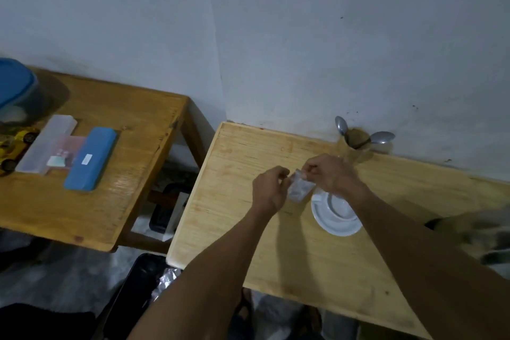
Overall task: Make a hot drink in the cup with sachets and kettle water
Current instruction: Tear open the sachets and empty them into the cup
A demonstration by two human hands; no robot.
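Note:
A small silvery sachet (299,188) hangs between both hands above the light wooden table (248,229). My left hand (269,188) pinches its left edge and my right hand (329,174) pinches its top right corner. Just right of the sachet stands a white cup (338,205) on a white saucer (335,225), partly hidden by my right wrist. No kettle is visible.
A glass holder with spoons (357,143) stands against the wall behind my hands. A darker table (132,174) at left carries a blue case (89,159), a clear box (45,143), yellow toy cars (15,146) and a blue-lidded container (15,88). A black bin (138,292) sits below.

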